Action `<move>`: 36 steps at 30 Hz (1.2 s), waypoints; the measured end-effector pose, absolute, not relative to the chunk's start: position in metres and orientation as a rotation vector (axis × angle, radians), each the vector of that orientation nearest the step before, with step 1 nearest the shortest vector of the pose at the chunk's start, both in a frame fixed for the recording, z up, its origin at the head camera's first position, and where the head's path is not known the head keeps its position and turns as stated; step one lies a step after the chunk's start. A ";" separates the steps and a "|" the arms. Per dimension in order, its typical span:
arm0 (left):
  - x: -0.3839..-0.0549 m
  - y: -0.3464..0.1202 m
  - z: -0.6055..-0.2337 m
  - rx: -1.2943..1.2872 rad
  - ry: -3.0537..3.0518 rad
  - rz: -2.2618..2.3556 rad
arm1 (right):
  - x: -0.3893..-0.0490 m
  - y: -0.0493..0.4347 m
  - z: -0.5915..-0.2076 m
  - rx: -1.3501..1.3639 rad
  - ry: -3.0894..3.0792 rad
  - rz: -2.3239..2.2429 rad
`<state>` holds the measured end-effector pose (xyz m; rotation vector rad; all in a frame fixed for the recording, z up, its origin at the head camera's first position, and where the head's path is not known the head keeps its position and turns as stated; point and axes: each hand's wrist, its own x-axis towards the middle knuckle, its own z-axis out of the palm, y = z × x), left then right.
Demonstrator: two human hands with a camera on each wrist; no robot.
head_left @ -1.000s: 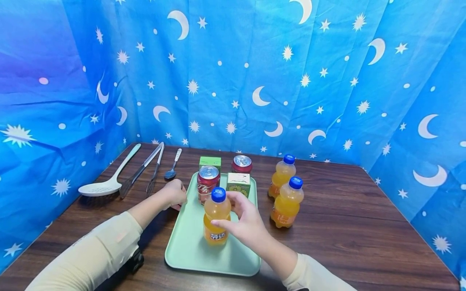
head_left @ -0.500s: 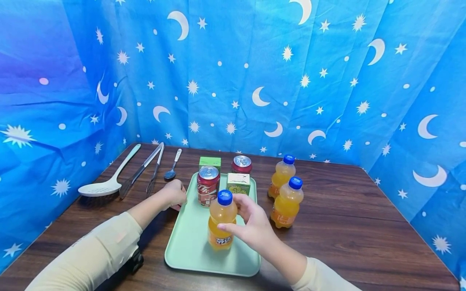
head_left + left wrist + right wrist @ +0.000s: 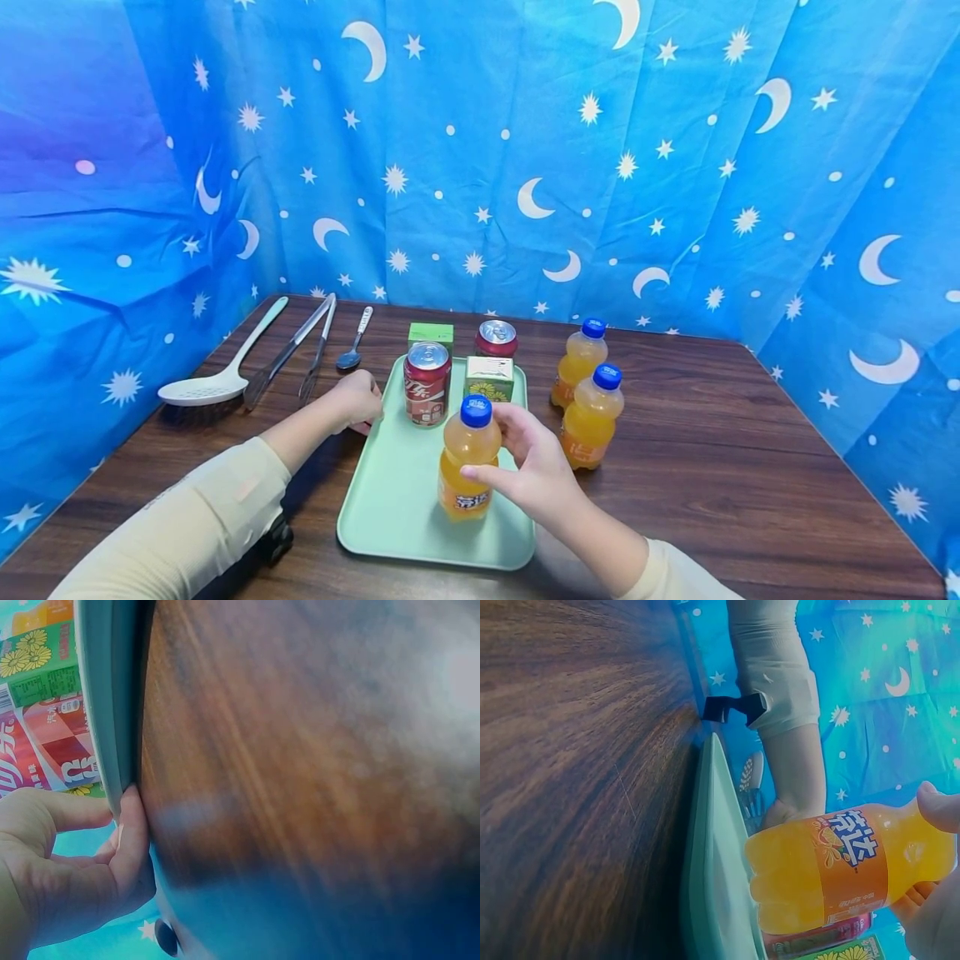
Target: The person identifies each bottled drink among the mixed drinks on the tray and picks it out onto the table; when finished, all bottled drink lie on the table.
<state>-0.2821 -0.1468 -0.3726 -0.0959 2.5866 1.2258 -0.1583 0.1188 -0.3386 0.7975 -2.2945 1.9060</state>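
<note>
My right hand (image 3: 536, 462) grips a bottle of orange soda (image 3: 470, 475) with a blue cap, thumb at the near side and fingers behind. The bottle is upright over the near half of a pale green tray (image 3: 397, 525); whether its base touches the tray I cannot tell. My left hand (image 3: 356, 400) pinches the tray's left rim, thumb and finger either side of it in the left wrist view. On the tray stand a red soda can (image 3: 427, 387) and a green drink carton (image 3: 489, 379) with yellow flowers. Another carton (image 3: 431, 333) and can (image 3: 496, 337) stand behind them.
Two more orange soda bottles (image 3: 592, 417) stand on the dark wooden table (image 3: 712, 467), right of the tray. Left of it lie a white slotted spoon (image 3: 206, 387), metal tongs (image 3: 292, 346) and a small spoon (image 3: 352, 354). A blue starry curtain (image 3: 450, 183) surrounds the table.
My right hand has moved the bottle a little to the right and nearer to me over the tray. My left hand has kept its place on the rim.
</note>
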 end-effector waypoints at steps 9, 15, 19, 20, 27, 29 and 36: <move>-0.283 -0.144 -0.372 -0.102 2.577 1.236 | -0.155 0.129 -0.338 0.808 -2.254 1.944; -0.283 -0.143 -0.370 -0.108 2.572 1.235 | -0.154 0.136 -0.339 0.833 -2.216 1.947; -0.282 -0.143 -0.370 -0.103 2.576 1.223 | -0.153 0.139 -0.340 0.828 -2.210 1.946; -0.282 -0.143 -0.369 -0.103 2.576 1.221 | -0.153 0.140 -0.340 0.826 -2.211 1.942; -0.283 -0.145 -0.370 -0.093 2.572 1.230 | -0.151 0.146 -0.339 0.799 -2.219 1.882; -0.283 -0.146 -0.371 -0.096 2.566 1.231 | -0.150 0.147 -0.339 0.786 -2.217 1.875; -0.282 -0.149 -0.372 -0.089 2.554 1.241 | -0.145 0.153 -0.339 0.726 -2.214 1.904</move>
